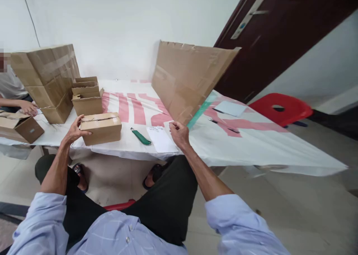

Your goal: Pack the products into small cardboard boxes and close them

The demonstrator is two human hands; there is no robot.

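Note:
My left hand (75, 131) grips the left end of a small closed cardboard box (104, 133), thumb on the near side and fingers over the top edge. The box sits on the table with a seam along its top. My right hand (179, 134) is pinched on a small white piece of paper (167, 124), just above the far right corner of a white sheet (161, 140). Faint print shows along the sheet's far edge. Between the box and the sheet lies a green utility knife (141, 136).
A large cardboard panel (190, 75) stands upright beyond my right hand. Open boxes (87, 103) and a tall carton stack (50, 79) stand left. A co-worker's hand (28, 107) is near another box (24, 126). Pens (223, 126) and a pad (229, 108) lie right, near a red stool (281, 109).

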